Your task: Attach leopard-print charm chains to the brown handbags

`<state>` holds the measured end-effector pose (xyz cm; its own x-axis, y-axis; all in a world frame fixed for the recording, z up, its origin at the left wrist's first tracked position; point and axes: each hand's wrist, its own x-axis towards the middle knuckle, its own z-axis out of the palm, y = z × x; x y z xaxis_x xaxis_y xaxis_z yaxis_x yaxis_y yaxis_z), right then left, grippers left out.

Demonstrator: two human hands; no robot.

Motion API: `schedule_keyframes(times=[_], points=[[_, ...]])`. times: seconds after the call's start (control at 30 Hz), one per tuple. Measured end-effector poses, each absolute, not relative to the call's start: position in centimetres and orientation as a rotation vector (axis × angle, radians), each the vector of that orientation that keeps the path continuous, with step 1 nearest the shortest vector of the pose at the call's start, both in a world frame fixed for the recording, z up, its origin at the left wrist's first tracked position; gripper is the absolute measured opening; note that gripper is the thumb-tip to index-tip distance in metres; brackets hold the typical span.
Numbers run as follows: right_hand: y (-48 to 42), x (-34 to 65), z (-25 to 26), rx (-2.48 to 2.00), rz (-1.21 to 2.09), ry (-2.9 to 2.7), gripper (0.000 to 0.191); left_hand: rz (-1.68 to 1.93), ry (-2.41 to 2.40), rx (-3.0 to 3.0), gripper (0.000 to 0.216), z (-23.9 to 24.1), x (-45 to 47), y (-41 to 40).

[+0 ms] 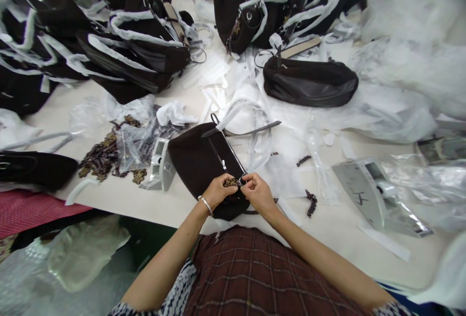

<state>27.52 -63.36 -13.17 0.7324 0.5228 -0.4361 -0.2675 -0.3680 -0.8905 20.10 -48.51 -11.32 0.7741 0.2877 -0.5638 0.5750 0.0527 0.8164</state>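
A: While both your hands are meeting at the bag [194, 158], which way is it lying from them?

B: Mostly ahead and to your left, on the table [163, 209]. Its shiny edge [233, 152] is slanting from the far end down toward you, finishing right by your fingertips.

A: Left hand?

B: Your left hand [217, 191] is pinching a spotted piece [230, 182] between thumb and fingers, over the bag.

A: Right?

B: Your right hand [258, 193] is pinching something small, apparently a ring [242, 179], just beside that piece. Whether those two are touching, can't tell; your fingertips are hiding it.

A: Nearer hand?

B: Neither, really. Your left is resting over the bag's body, your right is sitting at its right side.

A: Strap [258, 129]?

B: It's pointing right from the far end, well apart from both hands.
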Motion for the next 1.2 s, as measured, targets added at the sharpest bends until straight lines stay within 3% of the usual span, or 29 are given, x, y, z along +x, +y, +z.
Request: schedule_keyframes(times=[0.3, 0.73, 0.97, 1.2], points=[[-63.3, 27.3, -14.1, -1.762, 0.817, -0.191, 0.025, -0.260, 0.666, 1.562, 0.032, -12.2, 20.2, -48.4], [-63.0, 26.8, -14.5, -1.642, 0.820, -0.079, 0.024, -0.258, 0.721, 1.616, 0.019, -12.7, 20.3, -48.3], [-63.1, 26.8, -15.2, -1.613, 0.826, -0.103, 0.023, -0.252, 0.768, 1.628, 0.030, -12.7, 20.8, -48.4], [-63.5, 26.7, -15.7, -1.641, 0.808, -0.173, 0.023, -0.333, 0.749, 1.609, 0.018, -13.2, 21.1, -48.2]])
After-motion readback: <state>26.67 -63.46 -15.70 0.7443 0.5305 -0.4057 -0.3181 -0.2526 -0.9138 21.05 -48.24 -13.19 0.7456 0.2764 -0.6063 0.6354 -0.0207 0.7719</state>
